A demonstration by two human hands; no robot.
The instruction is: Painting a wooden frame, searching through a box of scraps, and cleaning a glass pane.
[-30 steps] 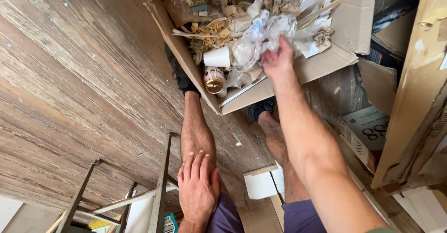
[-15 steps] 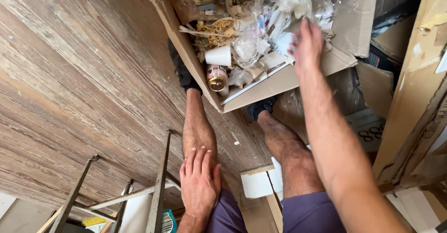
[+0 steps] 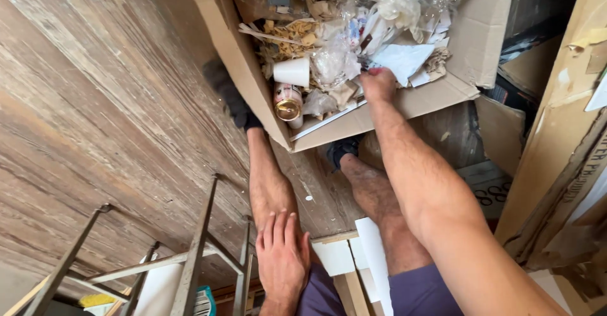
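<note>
Right hand's (image 3: 378,83) fingers are buried in box (image 3: 411,101) rubbish.

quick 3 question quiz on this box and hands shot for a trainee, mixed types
1. True or false: the left hand rests on the person's own left knee.
2. Where is the right hand? A) on the wooden floor B) at the near wall of the cardboard box C) on the metal frame
3. Fill in: a white ____ lies on its side in the box above the round tin.

Key: 1 true. 2 B. 3 cup.
</note>
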